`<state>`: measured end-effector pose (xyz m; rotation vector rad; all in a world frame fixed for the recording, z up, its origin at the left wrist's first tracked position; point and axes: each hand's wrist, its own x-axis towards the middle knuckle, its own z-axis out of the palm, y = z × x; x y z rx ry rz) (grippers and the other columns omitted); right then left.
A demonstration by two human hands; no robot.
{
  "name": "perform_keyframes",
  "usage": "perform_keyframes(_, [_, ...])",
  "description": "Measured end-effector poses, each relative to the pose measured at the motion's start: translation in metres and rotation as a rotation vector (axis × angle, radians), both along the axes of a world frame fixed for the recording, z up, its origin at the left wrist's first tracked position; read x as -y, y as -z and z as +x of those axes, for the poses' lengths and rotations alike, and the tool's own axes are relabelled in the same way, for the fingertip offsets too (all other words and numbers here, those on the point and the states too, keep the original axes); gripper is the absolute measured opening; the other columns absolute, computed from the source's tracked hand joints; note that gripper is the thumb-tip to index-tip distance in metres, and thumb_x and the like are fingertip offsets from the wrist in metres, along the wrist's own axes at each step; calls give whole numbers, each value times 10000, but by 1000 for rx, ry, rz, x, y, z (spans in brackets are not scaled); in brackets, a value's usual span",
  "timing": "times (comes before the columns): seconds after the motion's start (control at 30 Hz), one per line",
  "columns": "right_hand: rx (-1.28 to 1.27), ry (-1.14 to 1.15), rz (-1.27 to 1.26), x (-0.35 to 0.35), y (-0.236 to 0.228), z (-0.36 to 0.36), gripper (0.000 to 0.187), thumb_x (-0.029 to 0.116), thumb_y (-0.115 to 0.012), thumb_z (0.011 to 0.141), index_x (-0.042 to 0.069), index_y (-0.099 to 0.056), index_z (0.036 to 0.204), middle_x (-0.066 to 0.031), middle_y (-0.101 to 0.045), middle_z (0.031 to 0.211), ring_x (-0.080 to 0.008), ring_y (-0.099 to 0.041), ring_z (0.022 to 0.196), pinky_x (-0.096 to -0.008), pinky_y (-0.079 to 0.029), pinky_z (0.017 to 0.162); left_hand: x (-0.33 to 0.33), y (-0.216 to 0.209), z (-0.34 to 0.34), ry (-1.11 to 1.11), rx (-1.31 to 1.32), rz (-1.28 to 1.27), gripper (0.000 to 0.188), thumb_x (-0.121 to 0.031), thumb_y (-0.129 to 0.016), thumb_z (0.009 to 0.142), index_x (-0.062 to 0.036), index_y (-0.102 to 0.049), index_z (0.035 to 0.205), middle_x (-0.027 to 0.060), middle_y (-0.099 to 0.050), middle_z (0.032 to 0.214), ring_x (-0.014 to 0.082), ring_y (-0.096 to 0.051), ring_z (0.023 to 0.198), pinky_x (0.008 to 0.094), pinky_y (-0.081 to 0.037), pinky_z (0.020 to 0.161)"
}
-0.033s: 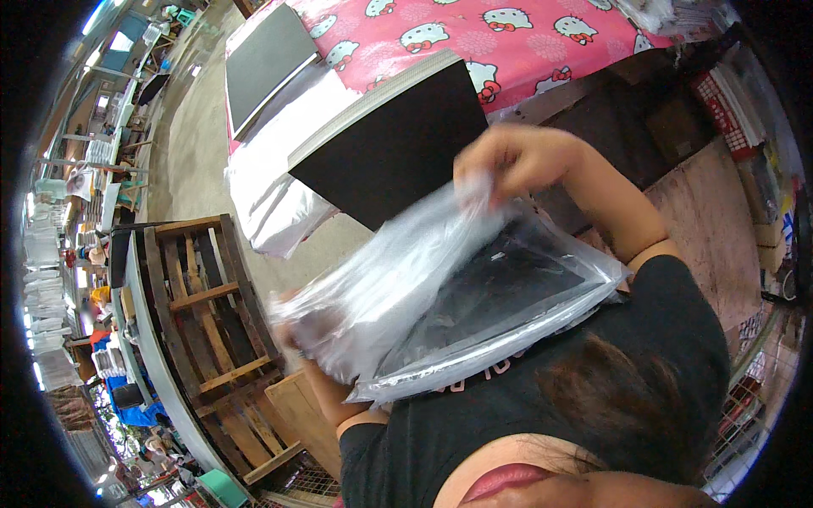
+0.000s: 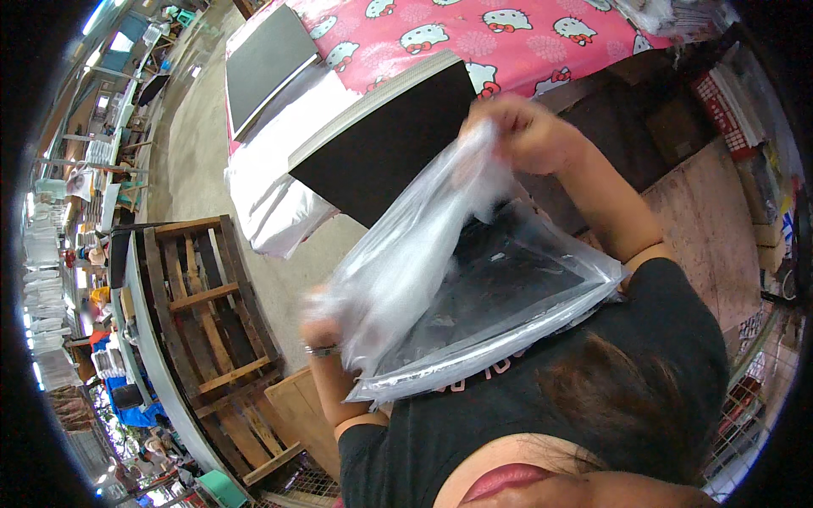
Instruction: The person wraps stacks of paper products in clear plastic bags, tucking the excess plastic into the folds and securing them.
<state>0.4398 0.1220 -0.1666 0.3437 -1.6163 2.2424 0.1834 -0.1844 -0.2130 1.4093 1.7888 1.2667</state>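
A clear plastic bag [image 2: 398,245] is stretched on a slant between my two hands. My right hand [image 2: 533,135] is closed on its far upper edge, where the film bunches up. My left hand [image 2: 322,328] grips the other end; film covers part of its fingers and motion blurs them. The bag's lower folded edge lies against my dark shirt. Something dark shows through the film, and I cannot tell whether it is inside the bag. Just beyond my right hand stands a thick stack of black-topped sheets [image 2: 394,144].
A second dark-topped stack [image 2: 269,68] lies at the far left of the table, over white wrapping [image 2: 275,190]. A pink patterned cloth [image 2: 457,38] covers the table. To the left is a wooden pallet [image 2: 207,313]; at the far right, a red basket [image 2: 724,114].
My right hand has moved away from me and slightly right. My left hand has come inward to the right. The plastic bag's upper part is more gathered between them.
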Motion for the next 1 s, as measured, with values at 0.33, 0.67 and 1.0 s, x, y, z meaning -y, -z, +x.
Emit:
perform_keyframes(0.33, [25, 174, 6, -12, 10, 10, 192, 116, -685, 797, 21, -595, 937, -55, -632, 916, -148, -610, 864, -306, -497, 750, -14, -10, -17, 212, 644, -12, 441, -290, -695, 749, -37, -545, 1078, 156, -593, 1044, 294, -612, 886, 449, -501, 784])
perform_keyframes(0.67, [464, -270, 238, -11, -2, 19, 584, 229, -767, 704, 24, -493, 1178, -68, -622, 916, -149, -609, 808, -259, -487, 707, -23, -10, -42, -214, 772, 161, 547, -254, -615, 738, 79, -512, 1160, 225, -564, 1131, 303, -580, 1015, 452, -499, 827])
perform_keyframes(1.0, [378, 1123, 739, -8, -15, -14, 488, -4, -571, 734, 95, -547, 1210, -116, -526, 820, -256, -599, 770, -333, -482, 654, -126, -39, -17, -506, 151, 131, 487, -64, -501, 822, 14, -427, 1297, 19, -506, 832, 80, -429, 665, 216, -368, 575])
